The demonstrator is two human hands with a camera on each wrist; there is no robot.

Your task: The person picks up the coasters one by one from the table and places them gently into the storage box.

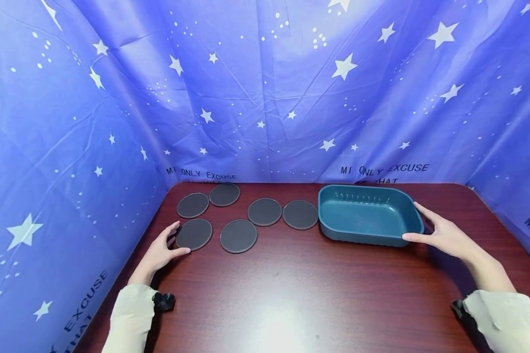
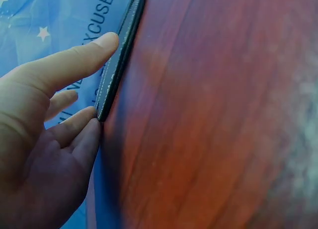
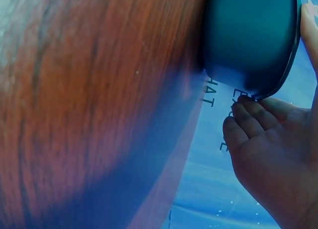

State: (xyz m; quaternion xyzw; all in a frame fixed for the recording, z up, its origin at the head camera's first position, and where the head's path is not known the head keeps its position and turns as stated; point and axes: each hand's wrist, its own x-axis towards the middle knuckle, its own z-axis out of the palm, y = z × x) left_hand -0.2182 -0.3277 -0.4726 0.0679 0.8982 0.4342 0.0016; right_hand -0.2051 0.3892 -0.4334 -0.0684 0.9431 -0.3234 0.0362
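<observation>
And we're at the near-left disc [image 1: 194,234], flat at the table's left, with the left hand [image 1: 159,250] at its 8 o'clock: thumb and fingers spread apart, fingertips touching the rim. Over to the teal tray [image 1: 364,218], well apart at 3 o'clock, where the right hand [image 1: 448,236] spans the right end, fingers extended, thumb along the near rim.

Now the traffic! From our near-left disc we count a second disc [image 1: 193,205] at 12 o'clock, just beside it, a third disc [image 1: 224,194] at 1, and a fourth disc [image 1: 238,236] at 3. Between 2 and 3 o'clock lie a fifth disc [image 1: 265,212] and a sixth disc [image 1: 300,214], the latter right up by the tray's wall. Those last three stand between left hand and tray.

Underneath, we have a reddish-brown table [image 1: 229,284], glare blazing at 6 o'clock. And around us, a blue-violet cloth [image 1: 243,88] hangs at 9, 12 and 3 o'clock, white stars and black lettering all over it.
</observation>
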